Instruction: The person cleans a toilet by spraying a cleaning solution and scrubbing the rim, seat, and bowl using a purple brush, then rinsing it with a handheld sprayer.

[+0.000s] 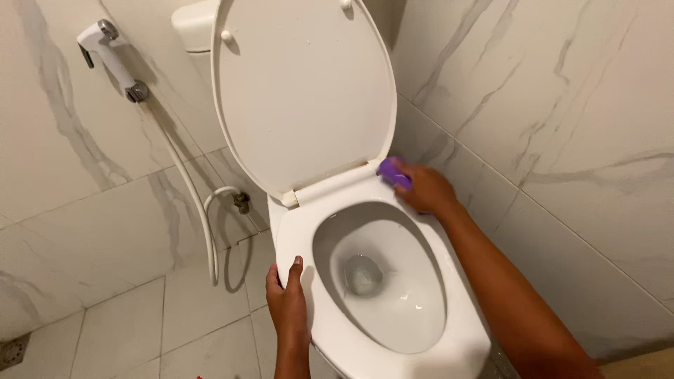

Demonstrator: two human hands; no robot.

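A white toilet stands in front of me with its lid [302, 91] raised and its seat [463, 330] down. My right hand [425, 189] presses a purple scrubbing pad [393, 173] against the back right of the seat, near the hinge. My left hand [286, 302] grips the seat's left edge, thumb on top. Water sits at the bottom of the bowl [365, 275].
A white hand-held bidet sprayer [112, 60] hangs on the marble wall at the left, its hose [200, 210] looping down to a valve [242, 203]. The cistern [193, 24] is behind the lid. A marble wall is close on the right. A floor drain [12, 351] is at lower left.
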